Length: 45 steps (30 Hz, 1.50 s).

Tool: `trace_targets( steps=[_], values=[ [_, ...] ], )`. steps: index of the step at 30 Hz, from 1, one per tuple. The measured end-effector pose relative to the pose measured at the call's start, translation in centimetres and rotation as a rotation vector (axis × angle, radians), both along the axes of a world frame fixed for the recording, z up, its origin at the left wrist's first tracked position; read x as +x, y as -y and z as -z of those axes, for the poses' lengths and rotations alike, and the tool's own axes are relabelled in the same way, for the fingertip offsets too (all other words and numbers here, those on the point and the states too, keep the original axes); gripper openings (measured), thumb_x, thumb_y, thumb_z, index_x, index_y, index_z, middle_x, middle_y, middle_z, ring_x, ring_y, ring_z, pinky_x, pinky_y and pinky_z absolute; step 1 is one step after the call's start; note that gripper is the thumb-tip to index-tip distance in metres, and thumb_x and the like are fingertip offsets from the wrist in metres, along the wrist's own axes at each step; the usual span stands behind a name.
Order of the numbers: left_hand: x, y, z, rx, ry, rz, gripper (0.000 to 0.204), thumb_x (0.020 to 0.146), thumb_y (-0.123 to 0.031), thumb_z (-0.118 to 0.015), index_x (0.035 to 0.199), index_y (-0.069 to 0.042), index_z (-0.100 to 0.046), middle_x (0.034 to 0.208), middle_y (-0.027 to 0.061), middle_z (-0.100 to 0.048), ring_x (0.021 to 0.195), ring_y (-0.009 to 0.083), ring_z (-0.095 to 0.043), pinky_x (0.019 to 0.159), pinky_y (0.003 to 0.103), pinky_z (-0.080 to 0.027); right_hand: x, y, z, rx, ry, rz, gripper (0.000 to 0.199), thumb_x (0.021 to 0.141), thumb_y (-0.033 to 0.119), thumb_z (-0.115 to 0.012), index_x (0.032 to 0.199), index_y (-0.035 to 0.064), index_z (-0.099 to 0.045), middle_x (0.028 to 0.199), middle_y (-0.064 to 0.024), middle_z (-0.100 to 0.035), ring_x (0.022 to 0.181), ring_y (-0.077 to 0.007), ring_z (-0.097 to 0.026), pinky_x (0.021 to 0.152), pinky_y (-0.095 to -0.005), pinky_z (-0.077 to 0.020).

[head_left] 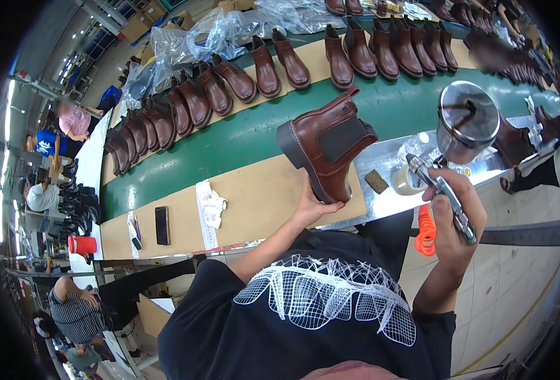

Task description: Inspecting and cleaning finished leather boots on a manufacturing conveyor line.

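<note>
A brown leather ankle boot (330, 145) with a dark elastic side panel is held up over the bench, its heel toward the upper left. My left hand (313, 206) grips it from below near the toe. In my right hand (455, 209) is a spray gun (448, 195) with a round metal cup (468, 120) on top, my fingers wrapped around its body. The gun's nozzle points left toward the boot, with a gap between them. From below the gun hangs an orange coiled hose (426, 231).
Several brown boots (264, 69) stand in a row on cardboard beyond the green belt (242, 139). Nearer lie a phone (162, 225), a white cloth (211, 204), a brown sponge-like block (376, 182) and a jar (407, 181). A red container (82, 244) stands left; other people work there.
</note>
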State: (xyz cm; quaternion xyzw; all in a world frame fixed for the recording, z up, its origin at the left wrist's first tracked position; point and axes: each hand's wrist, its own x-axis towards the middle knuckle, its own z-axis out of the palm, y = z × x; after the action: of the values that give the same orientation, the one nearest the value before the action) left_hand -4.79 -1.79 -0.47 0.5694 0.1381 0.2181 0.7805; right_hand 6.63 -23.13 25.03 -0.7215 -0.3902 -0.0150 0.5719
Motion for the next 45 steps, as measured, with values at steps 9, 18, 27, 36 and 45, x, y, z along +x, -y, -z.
trace_targets(
  steps=[9, 18, 27, 36, 45],
  values=[
    [-1.3, -0.9, -0.4, 0.189, 0.016, -0.043, 0.088, 0.065, 0.003, -0.085, 0.132, -0.005, -0.028, 0.129, 0.0114, -0.046, 0.119, 0.0200, -0.050, 0.102, 0.036, -0.046, -1.6, 0.0, 0.7, -0.031, -0.015, -0.006, 0.030, 0.090, 0.024, -0.070, 0.105, -0.0016, -0.067, 0.094, -0.0097, -0.067, 0.080, -0.0153, -0.060, 0.074, -0.0266, -0.0459],
    [-1.5, -1.1, 0.1, 0.170, 0.025, -0.131, 0.090, 0.062, -0.007, -0.090, 0.130, -0.003, -0.032, 0.127, 0.0109, -0.046, 0.117, 0.0198, -0.050, 0.101, 0.035, -0.045, -3.4, -0.5, 1.3, -0.043, -0.068, -0.065, 0.035, 0.087, 0.029, -0.073, 0.105, -0.0004, -0.068, 0.097, -0.0086, -0.069, 0.082, -0.0172, -0.059, 0.074, -0.0277, -0.0460],
    [-1.6, -1.6, 0.5, 0.214, 0.010, -0.167, 0.095, 0.060, -0.011, -0.091, 0.134, -0.003, -0.033, 0.126, 0.0106, -0.047, 0.117, 0.0219, -0.050, 0.099, 0.035, -0.044, -4.2, -1.6, 1.5, -0.086, -0.054, -0.170, 0.036, 0.082, 0.033, -0.075, 0.102, 0.0027, -0.070, 0.093, -0.0076, -0.071, 0.074, -0.0185, -0.062, 0.075, -0.0298, -0.0382],
    [-1.8, -1.7, -2.4, 0.352, -0.003, -0.179, 0.099, 0.059, -0.009, -0.091, 0.137, -0.003, -0.029, 0.128, 0.0105, -0.047, 0.118, 0.0217, -0.050, 0.100, 0.035, -0.043, -4.2, -1.9, 1.5, -0.129, -0.018, -0.208, 0.032, 0.080, 0.027, -0.077, 0.102, 0.0052, -0.070, 0.093, -0.0053, -0.071, 0.075, -0.0173, -0.061, 0.075, -0.0296, -0.0377],
    [-2.1, -2.0, -2.8, 0.208, 0.042, -0.115, 0.108, 0.061, -0.003, -0.089, 0.145, -0.006, -0.022, 0.134, 0.0102, -0.045, 0.122, 0.0212, -0.050, 0.102, 0.038, -0.046, -4.2, -1.7, 2.6, -0.156, -0.047, -0.191, 0.028, 0.081, 0.024, -0.076, 0.102, 0.0062, -0.070, 0.093, -0.0043, -0.071, 0.076, -0.0172, -0.057, 0.075, -0.0291, -0.0384]
  ],
)
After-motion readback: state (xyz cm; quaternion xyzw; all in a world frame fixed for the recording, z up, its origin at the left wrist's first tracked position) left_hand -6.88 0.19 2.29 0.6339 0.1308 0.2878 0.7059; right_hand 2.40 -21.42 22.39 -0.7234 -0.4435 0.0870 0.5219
